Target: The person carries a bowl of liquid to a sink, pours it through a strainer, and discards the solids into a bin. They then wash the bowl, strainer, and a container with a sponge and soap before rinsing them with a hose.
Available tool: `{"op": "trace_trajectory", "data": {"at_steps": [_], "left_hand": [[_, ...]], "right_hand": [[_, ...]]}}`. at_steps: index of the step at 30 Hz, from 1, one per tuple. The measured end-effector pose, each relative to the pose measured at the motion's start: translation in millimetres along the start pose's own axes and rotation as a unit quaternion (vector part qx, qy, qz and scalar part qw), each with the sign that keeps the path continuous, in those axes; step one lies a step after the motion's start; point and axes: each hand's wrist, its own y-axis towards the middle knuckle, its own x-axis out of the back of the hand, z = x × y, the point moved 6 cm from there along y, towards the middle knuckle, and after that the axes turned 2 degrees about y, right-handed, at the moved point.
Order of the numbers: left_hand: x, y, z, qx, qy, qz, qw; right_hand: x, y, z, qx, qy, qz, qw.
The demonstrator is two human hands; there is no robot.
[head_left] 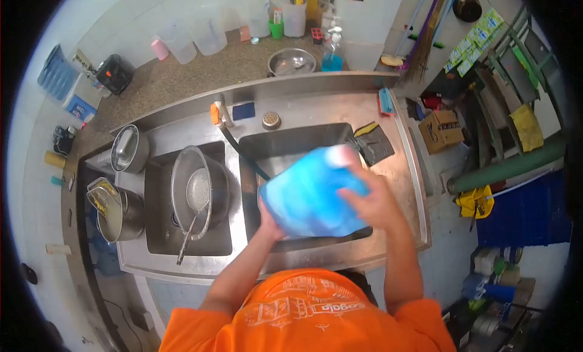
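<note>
A big blue jug (306, 194) with a white cap is tilted over the right sink basin (291, 139), blurred by motion. My right hand (371, 197) grips it by the upper right side, near the cap. At its lower left end, my left hand (270, 221) is closed around the base, with most of the fingers hidden behind the jug. Under it runs a dark green hose (243, 148) from the orange-handled tap (217, 113). A black cloth or glove (378, 147) lies right of the basin.
The left basin holds a large metal bowl (221, 176) with a long-handled strainer (197, 191). Metal pots (121, 215) stand at the left edge. A soap bottle (332, 59) and a steel bowl (291, 62) sit on the back counter. A blue brush (385, 102) rests at the right rim.
</note>
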Motion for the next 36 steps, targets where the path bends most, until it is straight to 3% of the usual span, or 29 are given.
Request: {"op": "trace_trajectory", "data": {"at_steps": [3, 5, 6, 8, 9, 11, 13, 15, 17, 18, 20, 23, 24, 25, 26, 27, 29, 30, 31, 33, 34, 36], "left_hand": [[24.0, 24.9, 9.6, -0.086, -0.022, -0.003, 0.996], [11.0, -4.0, -30.6, -0.107, 0.040, -0.002, 0.993], [-8.1, -21.1, -49.6, -0.040, 0.039, 0.038, 0.998], [-7.8, -29.0, -81.6, 0.011, 0.286, -0.078, 0.955], [-14.3, -28.2, -91.9, 0.020, 0.420, -0.124, 0.899], [-11.8, -24.1, -88.6, 0.013, 0.404, -0.132, 0.905], [-2.9, -18.0, -77.2, 0.017, 0.392, -0.137, 0.909], [7.4, -13.9, -55.6, -0.032, 0.103, -0.079, 0.991], [9.2, 11.1, -29.4, -0.043, 0.046, -0.031, 0.998], [7.6, 25.3, -21.0, -0.063, 0.019, -0.043, 0.997], [-8.5, 47.2, -10.2, -0.098, -0.017, -0.043, 0.994], [-29.4, 72.7, -18.1, -0.053, -0.063, 0.028, 0.996], [-29.1, 74.2, -22.4, -0.057, -0.068, 0.040, 0.995], [-24.2, 70.5, -22.2, -0.040, -0.016, 0.066, 0.997], [-15.6, 65.7, -21.4, -0.024, 0.039, 0.090, 0.995], [2.6, 59.9, -20.3, -0.013, 0.082, 0.036, 0.996], [52.9, 45.9, -12.7, -0.004, 0.189, -0.103, 0.977], [84.5, 40.2, -10.0, -0.007, 0.249, -0.186, 0.950], [111.7, 35.9, -2.1, -0.002, 0.251, -0.190, 0.949], [172.9, 33.8, -2.7, -0.047, 0.380, -0.288, 0.878], [201.2, 45.2, -0.9, -0.039, 0.378, -0.293, 0.878], [232.4, 63.4, -3.9, -0.101, 0.616, -0.276, 0.731]], "right_hand": [[-30.7, 4.0, 87.0, 0.057, -0.066, 0.053, 0.995], [-6.7, -15.3, 18.8, -0.065, 0.090, -0.007, 0.994], [1.5, -26.3, -19.3, -0.134, 0.189, -0.047, 0.972], [-27.5, -71.9, -150.9, -0.194, 0.476, -0.155, 0.844], [-45.5, -82.9, -174.8, -0.190, 0.477, -0.153, 0.844], [-62.4, -90.6, -205.5, -0.207, 0.561, -0.200, 0.776], [-40.1, -70.1, -165.0, -0.177, 0.591, -0.183, 0.766], [-2.5, -15.9, -73.0, -0.187, 0.306, -0.109, 0.927], [13.6, 22.4, -6.0, -0.190, 0.184, -0.045, 0.963], [20.5, 40.7, -1.3, -0.187, 0.179, -0.045, 0.965], [33.5, 78.9, 19.8, -0.067, 0.044, -0.046, 0.996], [63.4, 135.6, 39.5, -0.008, -0.087, -0.060, 0.994], [69.9, 153.4, 42.6, -0.035, -0.091, -0.059, 0.994], [76.9, 172.5, 44.3, -0.026, -0.098, -0.059, 0.993], [80.4, 191.6, 38.1, -0.018, -0.197, -0.020, 0.980], [83.3, 208.2, 26.4, -0.012, -0.292, 0.017, 0.956], [96.4, 233.0, -0.7, 0.008, -0.316, 0.003, 0.949], [105.4, 245.8, -17.5, -0.044, -0.371, 0.025, 0.927], [114.2, 255.1, -38.1, -0.098, -0.421, 0.052, 0.900], [142.8, 272.7, -72.6, -0.090, -0.435, 0.023, 0.896], [158.2, 279.1, -81.3, -0.083, -0.428, 0.007, 0.900], [193.4, 291.8, -106.8, -0.035, -0.454, -0.036, 0.889]]}}
